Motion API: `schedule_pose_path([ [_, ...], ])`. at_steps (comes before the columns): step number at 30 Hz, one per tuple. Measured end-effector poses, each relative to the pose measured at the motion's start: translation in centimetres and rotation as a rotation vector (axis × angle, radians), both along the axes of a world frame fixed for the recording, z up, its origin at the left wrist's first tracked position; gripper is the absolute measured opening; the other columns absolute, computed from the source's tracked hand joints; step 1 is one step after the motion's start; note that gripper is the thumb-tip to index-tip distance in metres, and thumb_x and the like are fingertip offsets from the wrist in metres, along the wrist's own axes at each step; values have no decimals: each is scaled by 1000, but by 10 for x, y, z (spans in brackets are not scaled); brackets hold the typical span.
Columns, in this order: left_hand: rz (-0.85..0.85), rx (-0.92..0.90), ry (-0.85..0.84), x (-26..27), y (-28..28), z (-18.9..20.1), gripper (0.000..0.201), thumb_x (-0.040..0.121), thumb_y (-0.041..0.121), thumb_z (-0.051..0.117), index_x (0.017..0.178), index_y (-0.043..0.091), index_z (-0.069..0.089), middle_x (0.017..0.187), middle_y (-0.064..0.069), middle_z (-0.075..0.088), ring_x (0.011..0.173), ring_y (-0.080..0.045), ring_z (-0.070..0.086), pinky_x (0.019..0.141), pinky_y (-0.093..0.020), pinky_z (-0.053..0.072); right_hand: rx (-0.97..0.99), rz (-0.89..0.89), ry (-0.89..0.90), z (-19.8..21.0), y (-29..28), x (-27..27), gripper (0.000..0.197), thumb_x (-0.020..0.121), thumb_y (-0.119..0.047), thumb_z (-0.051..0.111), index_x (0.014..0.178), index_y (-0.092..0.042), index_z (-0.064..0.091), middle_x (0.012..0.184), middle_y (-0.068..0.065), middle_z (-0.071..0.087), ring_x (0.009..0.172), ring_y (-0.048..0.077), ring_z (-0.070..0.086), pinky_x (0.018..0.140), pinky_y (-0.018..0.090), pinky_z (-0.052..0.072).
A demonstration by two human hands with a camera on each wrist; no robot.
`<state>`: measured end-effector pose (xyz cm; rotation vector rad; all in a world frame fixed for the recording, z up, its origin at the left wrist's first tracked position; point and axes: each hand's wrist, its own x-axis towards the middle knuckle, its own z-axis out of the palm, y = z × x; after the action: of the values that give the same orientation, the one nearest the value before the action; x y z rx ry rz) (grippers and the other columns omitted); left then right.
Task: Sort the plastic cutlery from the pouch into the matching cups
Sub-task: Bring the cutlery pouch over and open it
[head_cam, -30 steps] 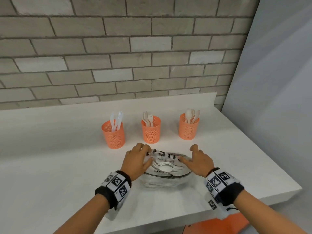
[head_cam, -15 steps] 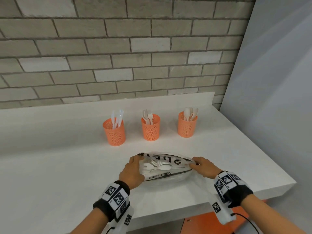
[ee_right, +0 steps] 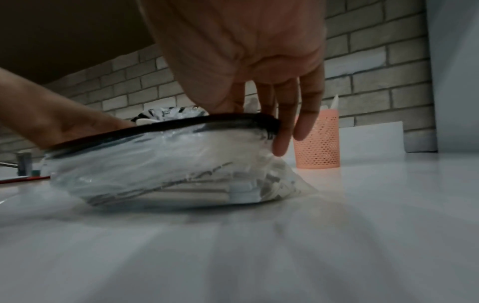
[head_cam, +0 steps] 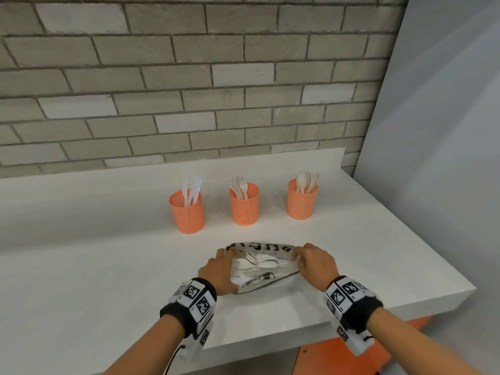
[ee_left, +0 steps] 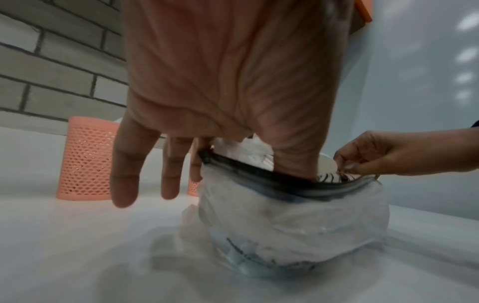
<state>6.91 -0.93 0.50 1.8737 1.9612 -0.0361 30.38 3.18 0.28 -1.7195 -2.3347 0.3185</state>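
One clear pouch (head_cam: 263,269) is lying on the white counter (head_cam: 108,280), its mouth gaping over white cutlery (head_cam: 261,262). The left hand (head_cam: 220,272) is gripping the rim at nine o'clock, thumb inside; the right hand (head_cam: 315,262) is pinching it at three. Three orange cups (head_cam: 244,205) are standing at twelve o'clock, each already holding several pieces.

Left hand (head_cam: 217,272) thumb hooked inside, right hand (head_cam: 315,262) fingers curled, pinching

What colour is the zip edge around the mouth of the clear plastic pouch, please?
Black; the zip edge of the clear plastic pouch shows best in the right wrist view.
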Motion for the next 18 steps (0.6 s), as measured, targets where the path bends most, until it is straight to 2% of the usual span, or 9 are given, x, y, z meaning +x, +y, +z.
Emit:
schedule_pose_path([
  [4,16,119,61,-2,17,12,84,78,27,68,144,15,17,146,-5,23,116,-28,52,87,-39,48,59,-51,13,12,12,-7,48,90,0,38,130,-21,53,115,12,54,102,30,56,72,31,44],
  [7,-14,73,51,-6,24,12,83,78,28,66,146,20,19,147,-4,24,121,-26,50,91,-39,47,-14,-67,13,11,15,-13,56,89,5,37,137,-21,45,119,14,47,108,31,51,82,35,46],
  [10,-1,52,-61,-9,25,5,72,77,27,65,141,24,33,143,-2,28,128,-23,42,99,-37,43,-43,-19,-118,8,13,-20,57,85,6,39,136,-18,46,136,14,38,123,29,40,96,34,42],
  [12,30,174,-194,-5,26,4,54,78,26,63,130,22,48,142,-2,31,128,-22,41,101,-33,40,31,39,-170,8,15,-25,54,83,3,45,132,-17,52,146,13,31,134,27,30,105,34,31],
  [13,44,257,-257,-2,26,3,42,80,24,61,122,20,55,140,-2,34,126,-21,43,99,-29,40,54,57,-165,9,16,-27,51,84,0,45,130,-18,54,146,12,33,135,27,30,106,35,28],
  [15,65,391,-304,2,29,3,23,85,18,56,108,15,60,131,-1,43,115,-20,52,87,-24,42,64,70,-168,12,21,-32,42,90,-8,42,128,-20,56,137,10,45,126,26,41,101,34,31],
  [16,81,412,-291,2,30,2,21,87,14,53,108,14,58,127,-2,46,110,-21,54,83,-26,44,65,62,-176,14,23,-33,40,92,-13,42,129,-21,55,130,8,50,120,26,46,97,33,34],
  [18,125,372,-232,0,33,-3,34,87,6,48,119,15,52,128,-5,45,106,-24,56,83,-33,48,62,39,-172,17,29,-30,44,92,-13,45,135,-23,47,123,7,54,113,26,51,90,33,38],
])
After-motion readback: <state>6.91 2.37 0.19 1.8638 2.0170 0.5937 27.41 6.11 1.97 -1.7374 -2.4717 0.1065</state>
